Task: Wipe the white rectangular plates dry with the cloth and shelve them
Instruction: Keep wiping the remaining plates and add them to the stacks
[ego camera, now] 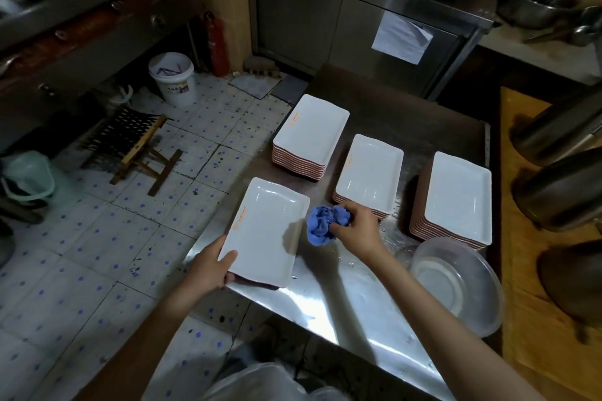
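Dim indoor scene under a cool, bluish cast. The steel surface [325,303] carries a bright glare patch near its front edge, with specular highlights on scattered water drops. The cloth [321,225] and right hand [356,226] throw a soft shadow onto the held plate [265,231]. Upper left corner and right edge fall into deep shade. Wide-angle distortion bends the floor [81,254] tiles and surface edges. Pots [560,127] at right appear blurred.

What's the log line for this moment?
left hand holds plate | right hand grips cloth | three stacks on table
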